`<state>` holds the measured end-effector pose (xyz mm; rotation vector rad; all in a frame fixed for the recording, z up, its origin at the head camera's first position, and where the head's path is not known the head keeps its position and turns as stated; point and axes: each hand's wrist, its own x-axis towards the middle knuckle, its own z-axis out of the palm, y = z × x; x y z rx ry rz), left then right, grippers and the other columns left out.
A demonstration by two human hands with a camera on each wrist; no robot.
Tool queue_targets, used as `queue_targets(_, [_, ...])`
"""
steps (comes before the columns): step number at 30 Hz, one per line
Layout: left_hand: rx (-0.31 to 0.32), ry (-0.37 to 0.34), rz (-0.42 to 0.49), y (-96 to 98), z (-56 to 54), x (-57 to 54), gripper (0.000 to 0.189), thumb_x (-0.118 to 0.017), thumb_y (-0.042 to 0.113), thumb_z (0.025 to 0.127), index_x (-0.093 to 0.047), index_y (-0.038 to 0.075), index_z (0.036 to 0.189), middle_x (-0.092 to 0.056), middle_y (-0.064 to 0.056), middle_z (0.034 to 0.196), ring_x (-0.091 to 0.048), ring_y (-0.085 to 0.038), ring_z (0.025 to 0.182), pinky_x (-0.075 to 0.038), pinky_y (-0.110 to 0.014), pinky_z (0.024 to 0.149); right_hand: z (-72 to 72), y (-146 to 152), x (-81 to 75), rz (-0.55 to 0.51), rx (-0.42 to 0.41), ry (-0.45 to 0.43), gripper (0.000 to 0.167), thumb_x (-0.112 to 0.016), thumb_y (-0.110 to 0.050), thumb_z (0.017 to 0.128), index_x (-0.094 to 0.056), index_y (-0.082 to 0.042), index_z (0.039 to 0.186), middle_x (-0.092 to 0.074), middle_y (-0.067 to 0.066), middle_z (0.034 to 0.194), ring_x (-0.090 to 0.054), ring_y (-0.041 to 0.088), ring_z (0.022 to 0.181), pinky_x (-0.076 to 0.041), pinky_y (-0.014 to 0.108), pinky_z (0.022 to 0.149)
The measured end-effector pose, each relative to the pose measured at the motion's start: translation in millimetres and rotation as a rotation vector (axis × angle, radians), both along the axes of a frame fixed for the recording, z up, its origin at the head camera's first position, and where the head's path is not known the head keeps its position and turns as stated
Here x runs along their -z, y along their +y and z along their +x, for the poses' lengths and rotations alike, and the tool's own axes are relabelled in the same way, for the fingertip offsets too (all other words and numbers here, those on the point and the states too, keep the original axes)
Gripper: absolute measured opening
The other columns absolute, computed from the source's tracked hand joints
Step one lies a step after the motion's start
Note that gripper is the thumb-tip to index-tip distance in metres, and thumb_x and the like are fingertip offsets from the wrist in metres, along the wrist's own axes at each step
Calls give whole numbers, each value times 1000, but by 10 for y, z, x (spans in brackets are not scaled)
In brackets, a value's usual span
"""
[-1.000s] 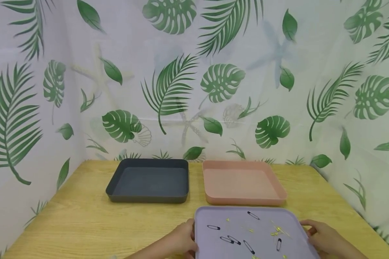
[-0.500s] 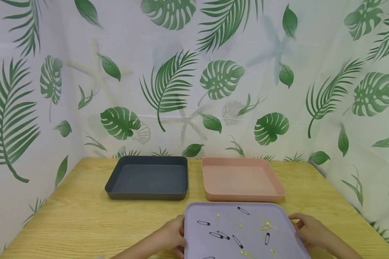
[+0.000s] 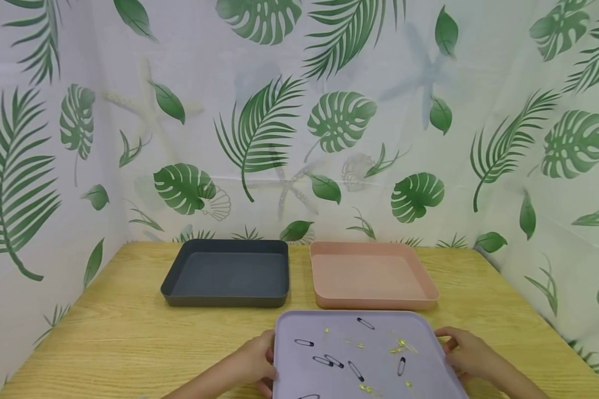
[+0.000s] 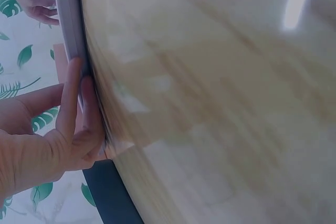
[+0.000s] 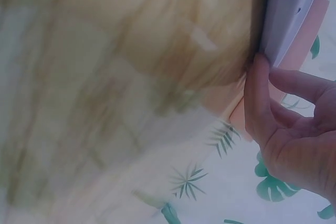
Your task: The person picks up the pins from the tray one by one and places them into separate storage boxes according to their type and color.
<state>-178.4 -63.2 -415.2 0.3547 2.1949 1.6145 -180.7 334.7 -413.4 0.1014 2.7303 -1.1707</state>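
Observation:
A lilac tray (image 3: 299,382) lies at the front of the wooden table, partly cut off by the lower edge of the head view. On it are scattered several black safety pins (image 3: 355,371) and several yellow-headed pins (image 3: 401,344). My left hand (image 3: 254,360) grips the tray's left side; the left wrist view shows its thumb and fingers (image 4: 89,114) at the rim. On the opposite side my right hand (image 3: 466,354) holds the rim, and in the right wrist view its thumb and fingers (image 5: 257,93) meet the tray's edge.
Behind the lilac tray stand a dark grey tray (image 3: 224,302) at the left and a pink tray (image 3: 374,304) at the right, with a narrow gap between them. The wooden table (image 3: 130,327) ends at a leaf-patterned curtain (image 3: 279,221) at the back and sides.
The lilac tray, with both hands on it, has shifted left along the table, and its pins have moved with it. The dark grey and pink trays stay in place; the head view tilts slightly.

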Motion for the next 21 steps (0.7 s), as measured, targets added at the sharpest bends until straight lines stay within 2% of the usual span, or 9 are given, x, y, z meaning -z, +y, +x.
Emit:
queue_targets(11, [-10,-24,-18,-151,-40,61,78,-56,-29,67,-22,-13,136,-45,-18,84,-59,-30,52,-53,-35,44,22,-128,-22,-22,-39,24,46,-54,11,68,-49,13,114,-48,8,80,-50,21,60,-52,38,45])
queue_targets(21, [-19,-29,-26,-316,-15,7,76,-55,-28,67,-23,-13,134,-43,-18,84,-59,-29,53,-53,-35,45,-17,-278,-28,-28,-53,23,46,-54,11,68,-50,12,114,-48,9,80,-51,20,59,-52,36,45])
